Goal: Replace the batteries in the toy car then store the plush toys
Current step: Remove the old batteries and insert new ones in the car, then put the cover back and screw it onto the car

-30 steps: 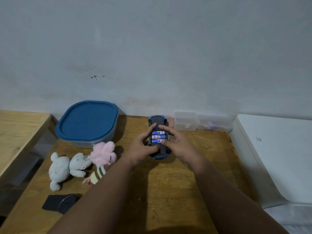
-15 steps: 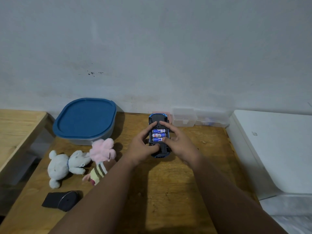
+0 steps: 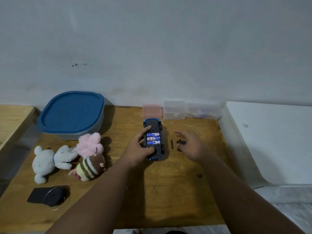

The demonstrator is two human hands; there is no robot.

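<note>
Blue toy car (image 3: pixel 158 150) belly-up in left hand (image 3: pixel 136 149)

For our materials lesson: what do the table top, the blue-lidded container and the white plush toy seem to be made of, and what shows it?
Table top: wood, likely varnished; grain lines, dark knots and a dull sheen show.
Blue-lidded container: plastic, smooth finish; it has a moulded lid rim and a translucent grey wall.
White plush toy: soft fabric with a fuzzy pile, probably stuffed, judging by its rounded limbs.
</note>
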